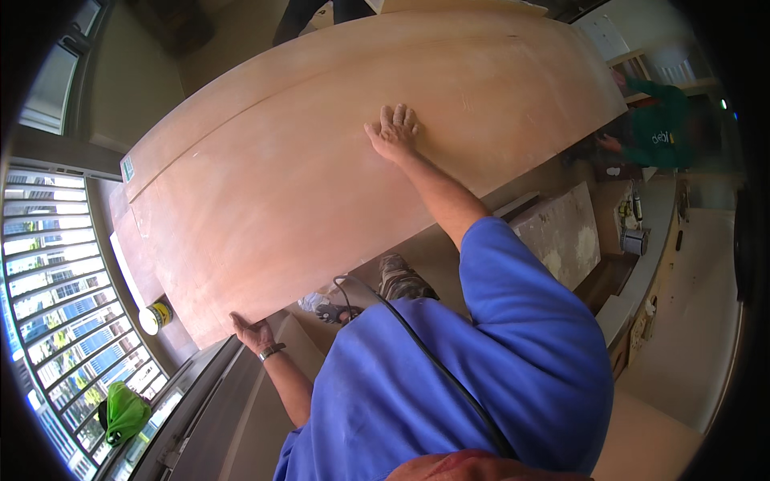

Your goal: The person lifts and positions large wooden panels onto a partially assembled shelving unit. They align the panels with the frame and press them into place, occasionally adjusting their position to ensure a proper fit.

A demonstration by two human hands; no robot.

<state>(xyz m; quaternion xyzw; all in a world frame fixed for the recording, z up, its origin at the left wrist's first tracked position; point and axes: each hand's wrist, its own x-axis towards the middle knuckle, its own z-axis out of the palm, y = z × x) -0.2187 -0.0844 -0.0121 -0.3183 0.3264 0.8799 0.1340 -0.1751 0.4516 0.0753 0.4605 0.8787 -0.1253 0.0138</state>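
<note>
A large, reddish-brown plywood sheet (305,168) spreads across most of the head view, with a thin line running along its far left side. My left hand (255,335) grips its near left edge, thumb on top and the other fingers partly hidden by the edge; a watch circles that wrist. Farther up, my right hand (393,132) lies flat on the sheet's upper face, fingers a little spread, holding nothing. At the right end a person in a green shirt (659,128) has hands close to the sheet.
A barred window (72,297) lines the left, with a green plastic bag (126,413) by it. Near the sheet's left end is a yellow-labelled tin (156,317). A black cable (417,345) crosses my blue shirt. Another person's dark-trousered legs (298,18) stand beyond. A paint-worn board (561,232) leans at right.
</note>
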